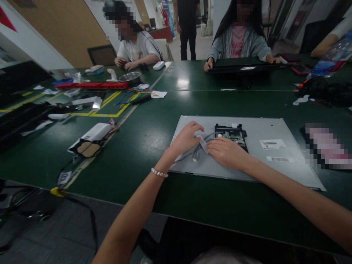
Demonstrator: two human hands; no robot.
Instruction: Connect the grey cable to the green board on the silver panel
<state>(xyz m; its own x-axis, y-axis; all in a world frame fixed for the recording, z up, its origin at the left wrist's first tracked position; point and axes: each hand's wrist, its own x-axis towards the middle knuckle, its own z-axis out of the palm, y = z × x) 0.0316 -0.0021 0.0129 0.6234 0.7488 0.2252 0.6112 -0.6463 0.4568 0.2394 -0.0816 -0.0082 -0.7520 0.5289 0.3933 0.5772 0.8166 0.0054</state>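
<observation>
A silvery flat panel (275,128), like the back of a display screen, lies on the table in front of me. A circuit board in a black frame (243,141) sits on it, with grey cables (196,151) running to the left of the board. Over those cables is a short whitish strip of tape (202,143). My left hand (188,138), with a beaded bracelet at its wrist, pinches the strip's upper end. At the lower right end my right hand (227,152) has its fingers closed on the same strip, partly covering the board. The fingertips are partly hidden.
A phone (327,146) lies right of the panel. To the left are a white power box (95,137) with wires, a red tray (93,85) and a metal bowl (129,77). Across the table a person holds a black screen (244,69). A bottle (332,55) is far right.
</observation>
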